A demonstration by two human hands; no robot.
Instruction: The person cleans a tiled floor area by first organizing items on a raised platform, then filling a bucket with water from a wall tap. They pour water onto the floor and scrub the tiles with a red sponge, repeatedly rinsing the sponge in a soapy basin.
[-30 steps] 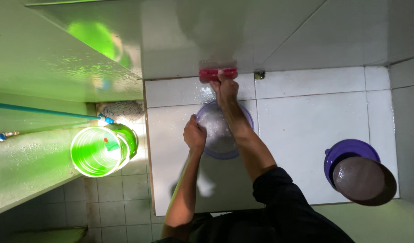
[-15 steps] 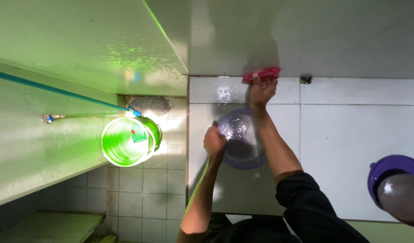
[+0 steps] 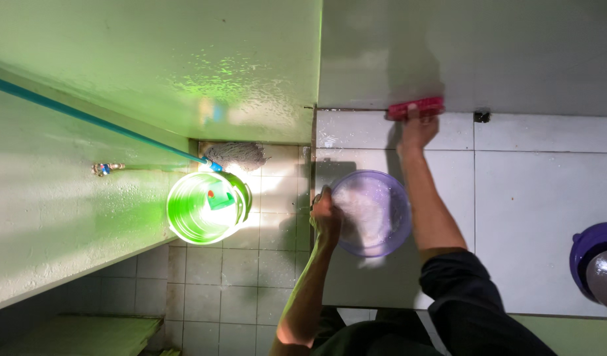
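up against the far edge of the white tiled ledge (image 3: 527, 198), the right hand (image 3: 417, 132) is closed over a pink scrub brush (image 3: 416, 107), pressing it where tile meets wall, likely to work that joint; the left hand (image 3: 326, 214) grips the rim of a clear purple basin (image 3: 372, 212), probably steadying it close by; whatever pale, foamy stuff sits in the basin is hard to make out; down on the floor a green bucket (image 3: 208, 206) stands beside a mop (image 3: 235, 155); at the right edge a purple bucket (image 3: 597, 260) is cut off.
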